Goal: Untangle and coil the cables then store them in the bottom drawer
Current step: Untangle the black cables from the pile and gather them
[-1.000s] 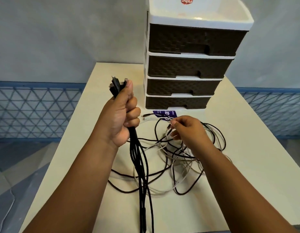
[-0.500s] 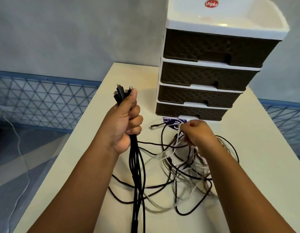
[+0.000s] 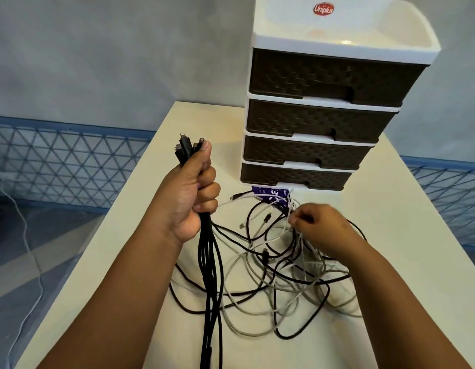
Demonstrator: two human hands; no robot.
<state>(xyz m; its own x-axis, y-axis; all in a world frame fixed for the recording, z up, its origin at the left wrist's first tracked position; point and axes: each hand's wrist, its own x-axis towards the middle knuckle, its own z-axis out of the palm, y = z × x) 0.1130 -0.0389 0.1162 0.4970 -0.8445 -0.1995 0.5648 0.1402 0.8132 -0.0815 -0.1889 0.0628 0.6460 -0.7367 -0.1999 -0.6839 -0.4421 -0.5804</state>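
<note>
My left hand (image 3: 189,194) grips a bundle of black cables (image 3: 209,265) upright, their plugs sticking out above my fist and the rest hanging down to the table. A tangle of black and white cables (image 3: 279,278) lies on the cream table (image 3: 406,235). My right hand (image 3: 321,227) pinches several white cable ends at the far side of the tangle. The bottom drawer (image 3: 292,177) of the white and brown drawer unit (image 3: 326,107) is closed, right behind the tangle.
A purple label (image 3: 268,194) lies at the foot of the drawer unit, among the cable ends. The table's left edge runs close to my left arm. A blue lattice railing (image 3: 71,166) and a white cord on the floor (image 3: 26,275) are beyond it.
The view has shifted left and drawn closer. My right hand has lowered slightly and gathered more white cable ends. My left hand keeps the same grip on the black bundle.
</note>
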